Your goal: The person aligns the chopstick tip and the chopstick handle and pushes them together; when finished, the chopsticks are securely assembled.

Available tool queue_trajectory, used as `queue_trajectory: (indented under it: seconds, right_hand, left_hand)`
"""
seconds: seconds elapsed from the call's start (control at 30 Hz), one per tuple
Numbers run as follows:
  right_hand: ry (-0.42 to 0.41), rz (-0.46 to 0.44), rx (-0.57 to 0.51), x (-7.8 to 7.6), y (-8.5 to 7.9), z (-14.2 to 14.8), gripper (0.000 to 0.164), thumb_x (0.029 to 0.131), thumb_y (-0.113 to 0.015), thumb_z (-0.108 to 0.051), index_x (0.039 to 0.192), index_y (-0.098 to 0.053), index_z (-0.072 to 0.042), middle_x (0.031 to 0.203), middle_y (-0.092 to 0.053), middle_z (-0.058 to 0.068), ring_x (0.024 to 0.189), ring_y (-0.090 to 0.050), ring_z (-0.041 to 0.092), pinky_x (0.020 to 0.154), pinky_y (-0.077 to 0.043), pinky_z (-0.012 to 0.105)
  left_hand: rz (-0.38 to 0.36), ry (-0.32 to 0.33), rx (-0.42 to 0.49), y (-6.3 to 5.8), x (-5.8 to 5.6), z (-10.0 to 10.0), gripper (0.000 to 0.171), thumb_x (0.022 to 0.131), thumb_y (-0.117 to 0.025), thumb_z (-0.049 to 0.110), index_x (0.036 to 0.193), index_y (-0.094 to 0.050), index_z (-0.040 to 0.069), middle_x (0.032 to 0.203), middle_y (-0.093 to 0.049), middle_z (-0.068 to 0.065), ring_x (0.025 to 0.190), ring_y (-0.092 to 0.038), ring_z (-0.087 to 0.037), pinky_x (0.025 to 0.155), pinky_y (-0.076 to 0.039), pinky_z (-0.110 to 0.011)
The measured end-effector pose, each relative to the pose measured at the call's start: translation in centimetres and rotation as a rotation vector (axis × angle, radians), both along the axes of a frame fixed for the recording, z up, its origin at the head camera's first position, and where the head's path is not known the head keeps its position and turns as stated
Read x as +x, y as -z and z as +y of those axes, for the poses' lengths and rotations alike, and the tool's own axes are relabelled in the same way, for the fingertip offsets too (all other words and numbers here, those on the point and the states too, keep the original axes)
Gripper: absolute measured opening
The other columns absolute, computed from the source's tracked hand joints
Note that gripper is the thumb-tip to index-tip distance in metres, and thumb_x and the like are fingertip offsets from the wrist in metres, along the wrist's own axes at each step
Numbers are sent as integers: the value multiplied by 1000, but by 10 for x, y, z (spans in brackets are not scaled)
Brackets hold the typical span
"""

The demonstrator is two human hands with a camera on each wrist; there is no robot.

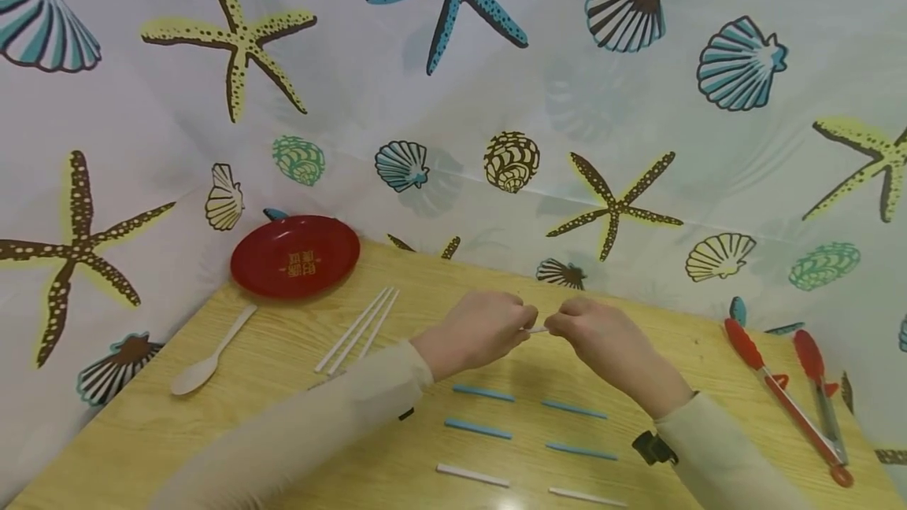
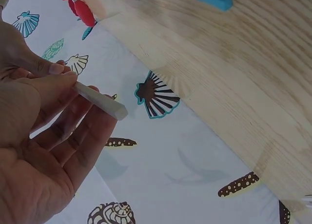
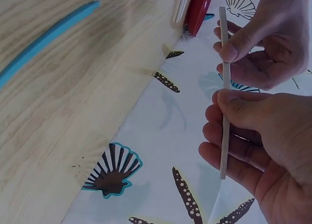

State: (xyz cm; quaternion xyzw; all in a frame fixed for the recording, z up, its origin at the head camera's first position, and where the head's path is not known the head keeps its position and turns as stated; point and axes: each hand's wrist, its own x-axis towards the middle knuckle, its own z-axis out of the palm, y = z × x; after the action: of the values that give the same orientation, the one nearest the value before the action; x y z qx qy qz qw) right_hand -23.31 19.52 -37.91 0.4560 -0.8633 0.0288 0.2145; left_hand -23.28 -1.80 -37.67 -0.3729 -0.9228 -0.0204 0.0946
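My left hand (image 1: 485, 333) and right hand (image 1: 609, 349) meet over the far part of the table, both gripping one slender white chopstick (image 3: 224, 153). Thumbs press on its near side, with fingers curled behind it, and the two grips sit close together around its middle. In the right wrist view the chopstick bends slightly between the hands. Its squared end (image 2: 113, 108) sticks out past the left hand's thumb in the left wrist view. Below the hands lie several short blue sticks (image 1: 484, 393) and two short white sticks (image 1: 472, 474), set out in two columns.
Left of the arms are three long white chopsticks (image 1: 352, 329), a pale spoon (image 1: 198, 372) and a red plate (image 1: 283, 246) near the back edge. Two red-tipped tongs (image 1: 794, 408) lie at the right edge. Behind the wooden table (image 1: 397, 447) hangs a shell-patterned cloth (image 1: 453, 109).
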Motion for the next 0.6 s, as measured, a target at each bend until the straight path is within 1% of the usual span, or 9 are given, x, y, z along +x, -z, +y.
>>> queue_trajectory:
  seconds: [0.07, 0.13, 0.23, 0.33, 0.4, 0.47, 0.53, 0.6]
  right_hand:
    - [-12, 8, -15, 0, 3, 1, 21, 77, -83, 2, 93, -75, -11, 81, -62, 1, 71, -62, 15, 58, -53, 25]
    - [-14, 27, -32, 0, 4, 2, 21, 77, -84, -1, 94, -74, -10, 85, -63, 2, 76, -63, 16, 62, -54, 27]
    - [-22, 60, -81, -2, 2, 4, 25, 77, -85, -5, 97, -71, -9, 93, -63, 3, 84, -63, 18, 69, -56, 30]
    - [-27, 62, -127, -3, -3, 7, 27, 76, -86, -8, 98, -70, -9, 97, -62, 4, 90, -61, 20, 71, -55, 31]
    - [-23, 28, -145, -1, -4, 11, 27, 76, -86, -9, 99, -70, -10, 97, -63, 4, 92, -61, 21, 71, -55, 33]
    - [-2, -25, -142, 2, -3, 15, 25, 78, -85, -12, 99, -71, -11, 98, -64, 3, 93, -62, 21, 71, -56, 34]
    - [23, -98, -132, 5, 0, 20, 23, 79, -84, -13, 99, -72, -12, 99, -66, 2, 93, -64, 20, 72, -56, 34]
    - [50, -184, -118, 8, 4, 24, 21, 81, -83, -15, 100, -73, -13, 99, -67, 0, 92, -65, 19, 73, -55, 34]
  left_hand:
    - [-5, 0, -15, 0, 0, 1, 10, 97, -67, 28, 99, -69, 19, 82, -62, 6, 63, -54, -5, 50, -44, -20]
    - [-39, -15, -20, 1, -1, 1, 10, 97, -67, 27, 99, -69, 18, 83, -63, 5, 65, -56, -6, 51, -45, -21]
    - [-136, -46, 26, 1, -5, -5, 9, 97, -67, 24, 97, -68, 14, 83, -63, 4, 65, -56, -6, 53, -46, -22]
    - [-253, -84, 115, 1, -10, -18, 8, 97, -67, 19, 94, -68, 12, 82, -64, 3, 65, -55, -7, 56, -48, -24]
    - [-307, -93, 188, -1, -12, -28, 7, 96, -68, 16, 93, -69, 9, 82, -65, 1, 67, -58, -9, 60, -50, -27]
    - [-353, -101, 254, -1, -13, -38, 8, 94, -70, 14, 94, -71, 6, 85, -67, -1, 71, -61, -11, 65, -52, -29]
    - [-443, -110, 344, -1, -15, -47, 10, 94, -70, 11, 96, -71, 1, 85, -69, -6, 68, -64, -15, 64, -55, -29]
    - [-543, -135, 431, 1, -19, -56, 12, 94, -69, 9, 98, -71, -2, 83, -69, -9, 62, -66, -17, 60, -56, -29]
